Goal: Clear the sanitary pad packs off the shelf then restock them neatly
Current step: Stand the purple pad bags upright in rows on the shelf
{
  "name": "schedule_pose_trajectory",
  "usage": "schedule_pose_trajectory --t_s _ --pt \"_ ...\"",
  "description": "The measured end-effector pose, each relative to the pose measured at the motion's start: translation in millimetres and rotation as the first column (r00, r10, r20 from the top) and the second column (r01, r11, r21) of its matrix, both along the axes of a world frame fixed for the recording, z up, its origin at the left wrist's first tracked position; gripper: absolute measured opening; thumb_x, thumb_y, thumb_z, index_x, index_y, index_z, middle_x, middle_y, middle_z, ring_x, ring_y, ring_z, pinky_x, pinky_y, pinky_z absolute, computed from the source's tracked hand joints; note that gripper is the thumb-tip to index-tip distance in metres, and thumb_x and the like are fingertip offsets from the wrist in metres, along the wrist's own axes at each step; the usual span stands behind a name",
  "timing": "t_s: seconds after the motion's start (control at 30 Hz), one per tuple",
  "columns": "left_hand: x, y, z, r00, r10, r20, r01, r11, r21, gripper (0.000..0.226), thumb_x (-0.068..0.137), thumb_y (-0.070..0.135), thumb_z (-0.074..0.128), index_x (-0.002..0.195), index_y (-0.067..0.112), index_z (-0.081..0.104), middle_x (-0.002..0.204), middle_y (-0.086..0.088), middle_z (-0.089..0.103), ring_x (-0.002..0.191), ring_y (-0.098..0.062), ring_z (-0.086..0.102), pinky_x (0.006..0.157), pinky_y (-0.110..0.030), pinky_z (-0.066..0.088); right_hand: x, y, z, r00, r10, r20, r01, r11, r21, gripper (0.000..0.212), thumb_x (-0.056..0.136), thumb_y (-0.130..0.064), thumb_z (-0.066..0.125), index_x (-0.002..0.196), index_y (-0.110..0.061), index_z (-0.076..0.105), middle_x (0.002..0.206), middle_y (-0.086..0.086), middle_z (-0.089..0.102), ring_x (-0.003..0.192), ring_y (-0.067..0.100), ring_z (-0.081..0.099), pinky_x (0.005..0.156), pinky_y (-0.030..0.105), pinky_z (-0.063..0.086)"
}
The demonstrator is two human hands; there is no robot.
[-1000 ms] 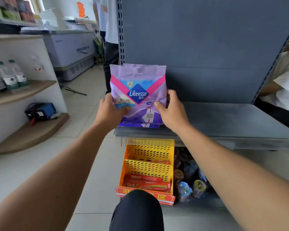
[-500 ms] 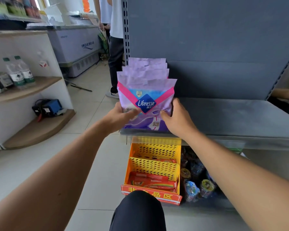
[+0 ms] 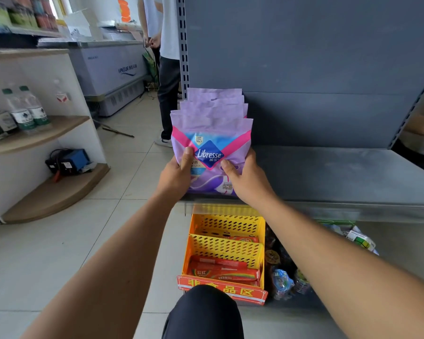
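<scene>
Left hand (image 3: 175, 173) and right hand (image 3: 247, 178) clamping row of purple plastic Libresse pad packs (image 3: 212, 133) from both sides, thumbs on front pack. Packs standing upright at left end of grey metal shelf (image 3: 340, 174), likely being squared for neat row.

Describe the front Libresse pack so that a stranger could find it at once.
Look at the grey metal shelf, at its left end, where purple packs stand in a row. The front Libresse pack is the nearest one, in the grip of the left hand and right hand. Only it shows its logo.
</scene>
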State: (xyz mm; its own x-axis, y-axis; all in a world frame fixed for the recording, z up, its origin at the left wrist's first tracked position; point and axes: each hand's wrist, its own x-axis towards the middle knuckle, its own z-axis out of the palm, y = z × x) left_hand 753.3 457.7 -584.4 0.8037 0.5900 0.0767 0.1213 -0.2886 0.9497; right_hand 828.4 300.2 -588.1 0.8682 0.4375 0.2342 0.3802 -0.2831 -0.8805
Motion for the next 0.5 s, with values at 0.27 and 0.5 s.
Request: schedule_pose_trajectory --t_s 0.27,0.5 --pt "-6.0 -0.5 3.5 0.997 0.065 0.038 -0.067 0.997 0.050 0.051 0.092 0.064 0.038 0.109 0.019 0.056 0.098 0.000 0.069 0.080 -0.012 0.067 0.065 -0.025 0.053 -8.0 -5.2 2.0 0.997 0.075 0.008 -0.075 0.997 0.001 0.071 0.087 -0.048 0.064 0.143 -0.028 0.024 0.127 -0.015 0.051 0.108 0.003 0.057 0.066 0.013 0.051" --pt "-11.7 5.0 3.8 0.976 -0.156 0.154 0.169 0.983 -0.075 0.049 0.095 0.052 0.042 0.133 0.020 0.043 0.108 0.003 0.068 0.085 -0.007 0.071 0.065 -0.020 0.056 -9.4 -8.5 2.4 0.996 0.082 -0.028 -0.081 0.997 0.018 0.076 0.083 -0.048 0.069 0.143 -0.028 0.026 0.127 -0.014 0.054 0.105 0.003 0.059 0.071 0.018 0.055"
